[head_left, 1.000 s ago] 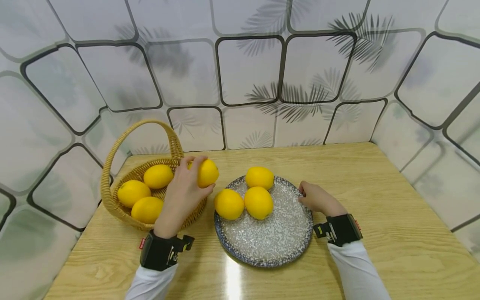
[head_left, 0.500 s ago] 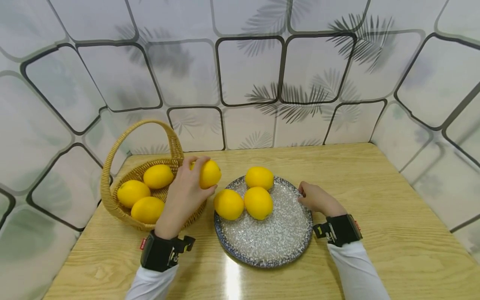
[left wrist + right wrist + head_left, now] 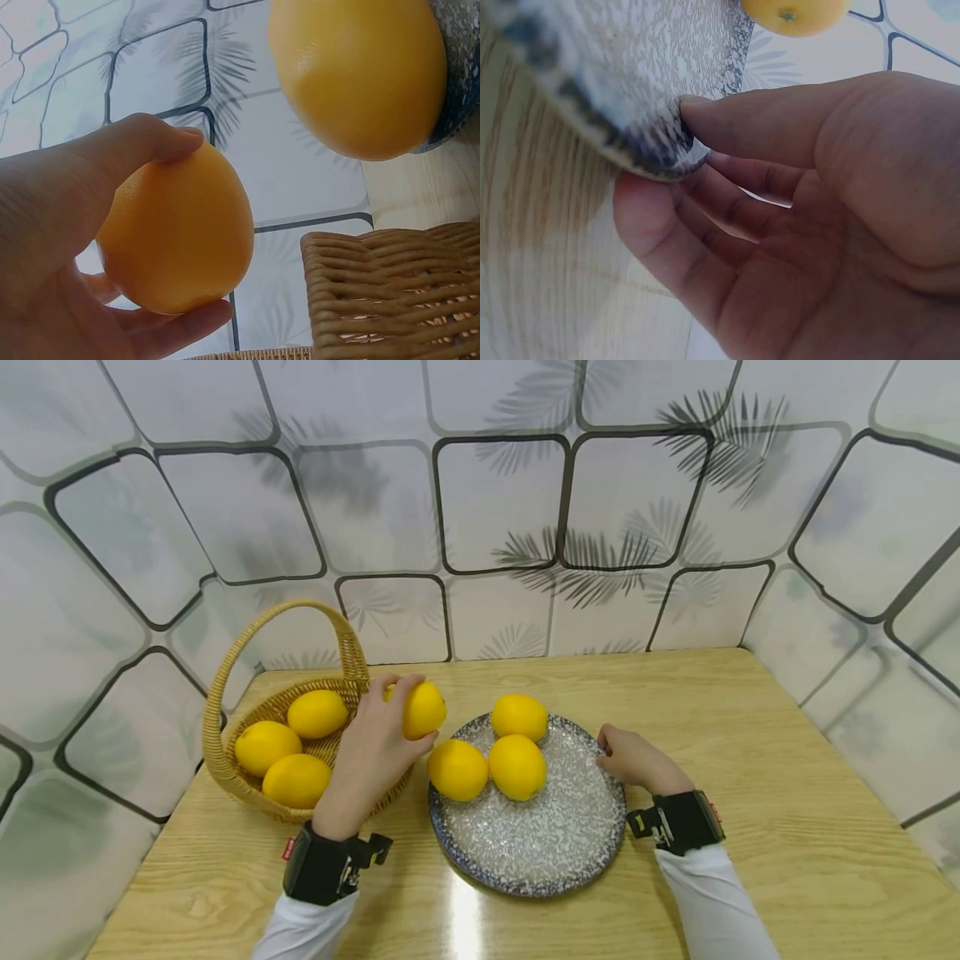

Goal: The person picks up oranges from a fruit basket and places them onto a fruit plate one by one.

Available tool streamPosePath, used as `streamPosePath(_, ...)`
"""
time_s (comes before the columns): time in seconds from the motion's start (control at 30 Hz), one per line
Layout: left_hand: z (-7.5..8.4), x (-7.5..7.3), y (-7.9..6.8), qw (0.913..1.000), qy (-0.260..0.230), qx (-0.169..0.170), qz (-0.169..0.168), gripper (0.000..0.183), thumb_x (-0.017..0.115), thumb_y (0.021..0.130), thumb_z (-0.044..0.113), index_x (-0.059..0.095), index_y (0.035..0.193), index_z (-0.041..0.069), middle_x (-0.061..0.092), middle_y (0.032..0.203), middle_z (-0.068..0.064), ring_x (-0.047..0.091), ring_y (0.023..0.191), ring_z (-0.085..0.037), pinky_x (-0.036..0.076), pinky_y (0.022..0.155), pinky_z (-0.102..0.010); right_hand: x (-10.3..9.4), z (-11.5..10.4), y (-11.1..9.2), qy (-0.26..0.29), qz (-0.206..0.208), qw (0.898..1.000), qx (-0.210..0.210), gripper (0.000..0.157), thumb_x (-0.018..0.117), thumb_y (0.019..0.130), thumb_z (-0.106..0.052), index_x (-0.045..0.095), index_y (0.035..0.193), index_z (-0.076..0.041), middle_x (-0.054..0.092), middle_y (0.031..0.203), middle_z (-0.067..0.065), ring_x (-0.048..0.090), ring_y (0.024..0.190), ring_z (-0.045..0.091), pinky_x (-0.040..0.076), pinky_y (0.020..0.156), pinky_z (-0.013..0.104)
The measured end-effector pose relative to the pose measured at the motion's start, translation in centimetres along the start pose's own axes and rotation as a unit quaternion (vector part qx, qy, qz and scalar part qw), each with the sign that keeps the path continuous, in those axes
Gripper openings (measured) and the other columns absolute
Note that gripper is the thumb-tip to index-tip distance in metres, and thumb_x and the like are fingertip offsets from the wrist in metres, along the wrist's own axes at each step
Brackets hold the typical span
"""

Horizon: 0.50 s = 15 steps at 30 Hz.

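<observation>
The held lemon (image 3: 426, 712) is gripped by the left hand (image 3: 381, 727), thumb on one side and fingers curled on the other; it is held near the right rim of the basket (image 3: 249, 792), on the side facing the plate (image 3: 555, 839) — its height cannot be told. By its smooth skin it would be judged light, firm and slightly slippery, probably best taken round its widest part. The plate's right rim is pinched by the right hand (image 3: 636, 758); stiffness, and likely fragility, are suggested. Three lemons (image 3: 517, 767) are grouped at the plate's back left, so more room is left at the front and right. Beyond the basket's handle (image 3: 350, 652), three more lemons are held inside. Everything is carried by a wooden surface (image 3: 757, 777) — bounded behind by patterned walls (image 3: 498, 502).
</observation>
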State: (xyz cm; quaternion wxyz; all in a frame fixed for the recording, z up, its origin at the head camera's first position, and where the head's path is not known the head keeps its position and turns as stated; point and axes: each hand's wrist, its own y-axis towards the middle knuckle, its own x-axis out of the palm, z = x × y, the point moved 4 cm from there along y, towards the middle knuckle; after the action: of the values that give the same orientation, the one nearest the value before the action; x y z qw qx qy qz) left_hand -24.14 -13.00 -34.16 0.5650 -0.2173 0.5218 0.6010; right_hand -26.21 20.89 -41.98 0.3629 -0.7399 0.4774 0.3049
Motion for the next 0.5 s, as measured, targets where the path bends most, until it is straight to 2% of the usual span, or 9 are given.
streamPosePath(0.33, 0.42, 0.23, -0.06, 1.0, -0.002, 0.006, -0.003, 0.073, 0.085, 0.082, 0.028, 0.049, 0.145, 0.019, 0.047, 0.142, -0.021, 0.058, 0.116, -0.041, 0.059, 0.078, -0.052, 0.12, 0.18, 0.16, -0.002, -0.004, 1.0, 0.006, 0.015, 0.055, 0.101, -0.008, 0.05, 0.11, 0.004, 0.05, 0.086, 0.01, 0.045, 0.073, 0.02, 0.037, 0.065, 0.031)
streamPosePath(0.5, 0.59, 0.24, -0.05, 0.9999, -0.002, 0.004, -0.01, 0.072, 0.084, 0.083, 0.03, 0.048, 0.145, 0.021, 0.046, 0.143, -0.018, 0.058, 0.116, -0.039, 0.06, 0.075, -0.051, 0.01, 0.03, -0.03, 0.002, -0.003, 1.0, 0.003, 0.015, 0.056, 0.101, -0.008, 0.049, 0.109, 0.004, 0.049, 0.086, 0.01, 0.044, 0.073, 0.02, 0.037, 0.065, 0.032)
